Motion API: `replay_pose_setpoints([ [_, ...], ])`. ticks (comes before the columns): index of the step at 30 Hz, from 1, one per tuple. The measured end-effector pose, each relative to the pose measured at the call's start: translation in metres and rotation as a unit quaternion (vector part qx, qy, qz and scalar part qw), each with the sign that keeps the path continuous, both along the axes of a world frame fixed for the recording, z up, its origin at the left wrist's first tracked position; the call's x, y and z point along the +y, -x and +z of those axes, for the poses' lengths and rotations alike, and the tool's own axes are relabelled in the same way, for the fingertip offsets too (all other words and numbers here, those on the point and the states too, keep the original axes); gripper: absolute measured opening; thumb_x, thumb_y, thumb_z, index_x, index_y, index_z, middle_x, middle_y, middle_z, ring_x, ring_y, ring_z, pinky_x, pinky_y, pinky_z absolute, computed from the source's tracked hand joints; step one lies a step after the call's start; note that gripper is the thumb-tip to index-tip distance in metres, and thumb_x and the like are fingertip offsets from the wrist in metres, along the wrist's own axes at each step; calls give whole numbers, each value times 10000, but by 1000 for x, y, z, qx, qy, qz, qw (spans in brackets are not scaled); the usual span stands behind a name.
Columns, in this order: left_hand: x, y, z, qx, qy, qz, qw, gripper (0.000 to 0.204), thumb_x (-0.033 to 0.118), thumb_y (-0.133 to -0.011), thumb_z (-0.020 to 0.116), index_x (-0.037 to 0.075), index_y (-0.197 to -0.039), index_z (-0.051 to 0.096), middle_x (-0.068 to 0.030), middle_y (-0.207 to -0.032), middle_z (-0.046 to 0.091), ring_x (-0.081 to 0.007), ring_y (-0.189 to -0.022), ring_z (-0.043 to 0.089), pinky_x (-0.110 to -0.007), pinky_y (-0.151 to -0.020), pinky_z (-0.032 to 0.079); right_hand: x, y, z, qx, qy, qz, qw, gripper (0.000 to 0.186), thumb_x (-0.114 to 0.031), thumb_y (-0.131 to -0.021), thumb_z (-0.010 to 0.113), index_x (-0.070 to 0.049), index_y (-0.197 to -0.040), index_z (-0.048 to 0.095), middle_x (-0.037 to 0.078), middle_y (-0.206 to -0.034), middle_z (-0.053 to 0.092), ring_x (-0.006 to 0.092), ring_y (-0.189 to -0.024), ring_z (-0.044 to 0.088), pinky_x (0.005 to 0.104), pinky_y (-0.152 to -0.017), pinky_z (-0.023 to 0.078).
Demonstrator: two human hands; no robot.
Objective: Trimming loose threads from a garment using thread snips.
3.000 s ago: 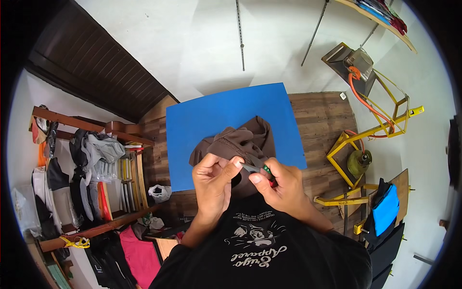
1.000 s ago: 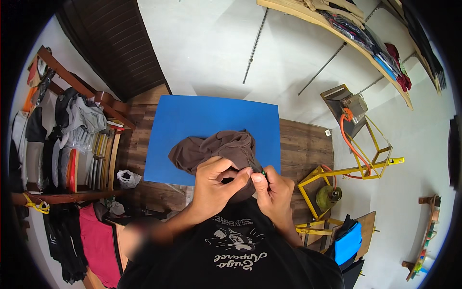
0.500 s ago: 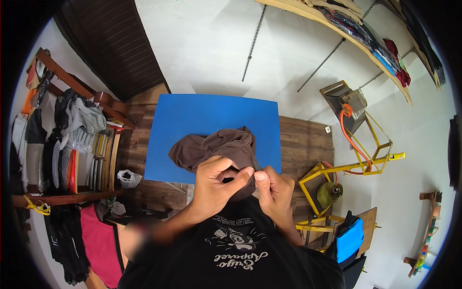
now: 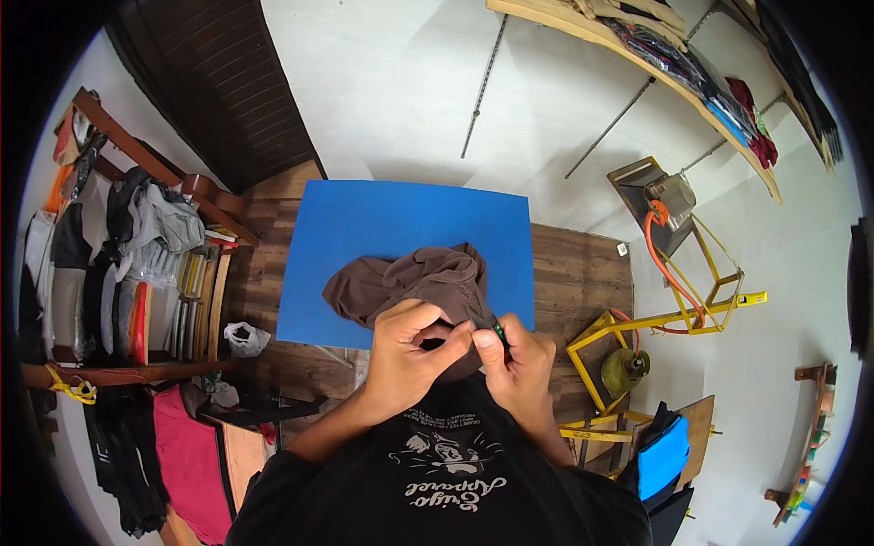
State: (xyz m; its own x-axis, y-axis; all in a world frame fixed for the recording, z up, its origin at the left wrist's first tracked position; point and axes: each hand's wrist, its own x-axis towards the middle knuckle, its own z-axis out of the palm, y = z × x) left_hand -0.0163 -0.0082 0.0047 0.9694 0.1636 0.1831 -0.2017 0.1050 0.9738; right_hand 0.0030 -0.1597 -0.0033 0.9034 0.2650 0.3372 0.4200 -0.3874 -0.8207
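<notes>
Left hand (image 4: 410, 350) pinches cloth (image 4: 437, 278); right hand (image 4: 521, 355), at its 3 o'clock, grips blade (image 4: 480, 320). Best: cloth taut, blade angled off left hand.

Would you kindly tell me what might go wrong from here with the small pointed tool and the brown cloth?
The small pointed tool in the right hand sits close to the left hand, so a slip might nick its fingertips. The tip is also close to the brown cloth, which it might snag or pierce.
</notes>
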Motion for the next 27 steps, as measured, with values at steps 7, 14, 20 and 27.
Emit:
replay_pose_setpoints([
  [7,-1,-2,-6,-15,-15,-2,1000,168,-64,-779,705,-76,-717,548,-39,-704,502,-40,-640,499,-201,-583,544,-1,-1,0,-15,-6,-2,1000,375,-264,-918,639,-13,-698,467,100,-492,431,199,-396,417,321,-396,320],
  [14,-6,-3,-8,-9,-3,2,1000,223,-46,-770,722,-69,-686,517,-38,-668,477,-46,-607,469,-201,-543,520,-3,0,0,21,-35,-6,999,413,-248,-948,581,-3,-669,401,71,-523,347,98,-508,303,302,-436,282],
  [20,-7,-6,-12,-22,-30,5,999,235,-35,-761,734,-63,-682,514,-46,-650,472,-59,-588,460,-205,-518,491,-7,-4,-2,-16,-11,2,1000,367,-199,-934,613,-12,-669,441,112,-511,416,205,-402,389,325,-398,311],
  [27,-8,-7,-15,-35,-57,0,998,225,16,-761,747,-47,-687,544,-69,-631,518,-93,-558,483,-239,-502,424,-10,-5,-2,-24,-7,8,1000,371,-204,-936,610,-14,-671,433,115,-519,416,215,-407,386,328,-402,312],
])
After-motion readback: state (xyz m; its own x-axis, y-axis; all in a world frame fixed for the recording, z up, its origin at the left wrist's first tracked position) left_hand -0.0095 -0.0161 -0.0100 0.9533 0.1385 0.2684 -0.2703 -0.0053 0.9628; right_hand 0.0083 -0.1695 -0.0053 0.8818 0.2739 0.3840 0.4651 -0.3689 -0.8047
